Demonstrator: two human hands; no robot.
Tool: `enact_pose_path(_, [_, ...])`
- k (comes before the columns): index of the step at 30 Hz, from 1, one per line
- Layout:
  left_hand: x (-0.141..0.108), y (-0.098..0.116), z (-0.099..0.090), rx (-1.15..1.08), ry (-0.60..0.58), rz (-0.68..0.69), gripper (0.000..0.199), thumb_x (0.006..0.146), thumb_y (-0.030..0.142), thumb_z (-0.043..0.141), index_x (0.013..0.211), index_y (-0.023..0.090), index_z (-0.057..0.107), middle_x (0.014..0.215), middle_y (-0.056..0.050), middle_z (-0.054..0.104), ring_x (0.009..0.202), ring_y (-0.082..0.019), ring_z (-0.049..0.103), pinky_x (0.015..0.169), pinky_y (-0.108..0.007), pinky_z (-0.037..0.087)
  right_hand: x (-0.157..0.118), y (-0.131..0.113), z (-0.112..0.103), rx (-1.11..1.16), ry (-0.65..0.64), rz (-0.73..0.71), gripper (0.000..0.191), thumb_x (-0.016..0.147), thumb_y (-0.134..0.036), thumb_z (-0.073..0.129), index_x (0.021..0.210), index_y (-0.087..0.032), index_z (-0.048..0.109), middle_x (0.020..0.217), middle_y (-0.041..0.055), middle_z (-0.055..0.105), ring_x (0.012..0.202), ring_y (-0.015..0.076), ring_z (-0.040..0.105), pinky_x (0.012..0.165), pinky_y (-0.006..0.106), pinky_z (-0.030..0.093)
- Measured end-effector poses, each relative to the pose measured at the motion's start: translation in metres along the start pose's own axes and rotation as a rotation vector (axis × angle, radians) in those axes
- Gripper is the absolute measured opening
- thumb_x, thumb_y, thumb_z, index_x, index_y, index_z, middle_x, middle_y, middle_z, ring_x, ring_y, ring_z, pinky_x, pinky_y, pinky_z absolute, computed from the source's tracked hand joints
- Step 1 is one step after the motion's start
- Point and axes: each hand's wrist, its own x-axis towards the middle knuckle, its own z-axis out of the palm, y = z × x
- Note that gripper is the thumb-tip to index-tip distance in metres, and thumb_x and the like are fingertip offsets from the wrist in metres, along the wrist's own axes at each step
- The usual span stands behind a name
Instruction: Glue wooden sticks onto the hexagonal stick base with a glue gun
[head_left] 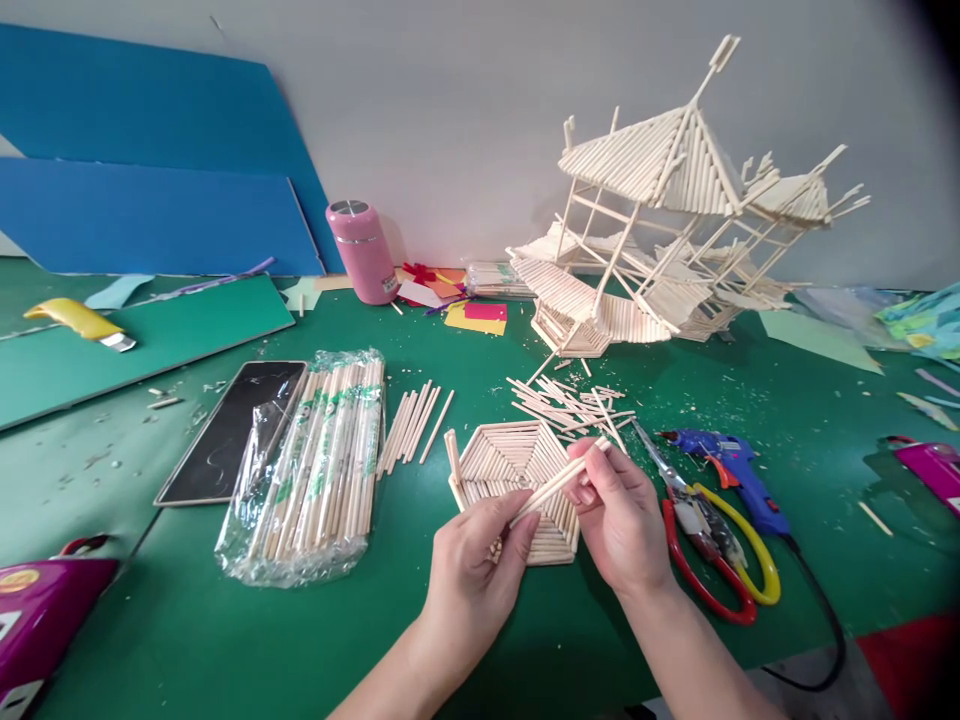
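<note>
Between my two hands a few pale wooden sticks lie side by side, slanting up to the right. My left hand pinches their lower end between thumb and fingers, while my right hand grips the upper end. Beneath them on the table is a many-sided panel of sticks laid in rings, partly covered by my hands. A short stick piece stands up at its left corner. Just beyond the panel is a loose pile of cut sticks, and a neater row of sticks lies to its left.
A pagoda-like stick model stands at the back right. Scissors and a blue glue gun lie right of my hand. Left are a plastic pack of sticks, a black tablet-like slab and a yellow cutter. A pink flask stands behind.
</note>
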Motion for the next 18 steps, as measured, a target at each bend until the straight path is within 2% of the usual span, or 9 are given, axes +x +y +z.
enact_pose_path(10, [-0.0062,-0.0049,0.0012,-0.194,-0.012,-0.177,0.013,0.076,0.019,0.060,0.086,0.013,0.066,0.058,-0.002,0.066,0.049,-0.012,0.060,0.047,-0.019,0.049,-0.0007,0.0041,0.0001,0.005,0.004,-0.022,0.015,0.080,-0.032,0.058,0.078,-0.019,0.065,0.054,-0.0043,0.041,0.050,0.0074,0.035,0.047,0.020,0.028])
enact_pose_path(18, [-0.0038,-0.0047,0.0020,-0.180,-0.032,-0.204,0.014,0.076,0.021,0.059,0.085,0.014,0.067,0.057,-0.001,0.066,0.048,-0.012,0.058,0.043,-0.018,0.047,-0.0001,0.0077,-0.0036,-0.050,0.017,-0.035,0.017,0.080,-0.034,0.058,0.080,-0.018,0.063,0.052,-0.0044,0.043,0.049,0.0079,0.035,0.047,0.021,0.028])
